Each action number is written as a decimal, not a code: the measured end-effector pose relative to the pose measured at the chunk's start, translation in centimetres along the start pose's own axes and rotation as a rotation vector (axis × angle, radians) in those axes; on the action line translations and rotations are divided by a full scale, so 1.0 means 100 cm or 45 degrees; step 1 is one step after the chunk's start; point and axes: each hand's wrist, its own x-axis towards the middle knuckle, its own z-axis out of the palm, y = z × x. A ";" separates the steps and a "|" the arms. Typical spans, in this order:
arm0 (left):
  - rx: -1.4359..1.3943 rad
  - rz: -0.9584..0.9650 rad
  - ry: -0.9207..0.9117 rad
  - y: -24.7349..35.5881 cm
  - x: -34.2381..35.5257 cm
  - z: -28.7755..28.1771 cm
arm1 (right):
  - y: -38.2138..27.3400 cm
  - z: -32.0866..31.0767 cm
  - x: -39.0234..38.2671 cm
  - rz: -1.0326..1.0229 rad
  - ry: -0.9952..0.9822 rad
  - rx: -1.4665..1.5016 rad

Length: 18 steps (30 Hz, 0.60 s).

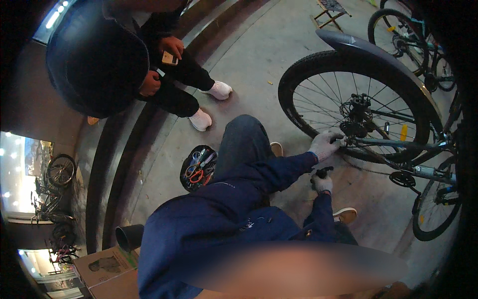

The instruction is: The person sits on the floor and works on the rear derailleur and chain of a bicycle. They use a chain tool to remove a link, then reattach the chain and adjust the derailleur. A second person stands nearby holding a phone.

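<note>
My gloved left hand [326, 144] is closed at the rear hub end of a bicycle frame [378, 142], beside the dark sprockets [352, 128]; what its fingertips grip is unclear. My gloved right hand [321, 182], below it, is closed round a small black piece [323, 172] that I cannot identify. A loose-looking chain [362, 169] runs toward the crank [402, 179]. The rear wheel [290, 102] has a dark mudguard [353, 45] over it. An open round bag of tools [198, 168] with orange-handled items lies left of my knee.
Another person [97, 60] in dark clothes, holding a phone, is at upper left by curved steps [112, 174]. A folding stool [329, 11] and bicycles [398, 37] stand at upper right, more bicycles [57, 194] at left. A bucket [127, 235] and cardboard box [102, 274] are behind me.
</note>
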 end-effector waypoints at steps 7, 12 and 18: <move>-0.384 0.046 0.075 0.045 0.003 -0.020 | 0.001 -0.001 -0.001 0.073 0.014 -0.113; -0.262 0.035 0.124 0.036 0.006 -0.020 | 0.011 0.003 0.005 0.016 0.036 -0.035; -0.471 -0.063 0.092 0.003 0.003 -0.004 | -0.010 -0.006 -0.001 0.176 -0.116 -0.088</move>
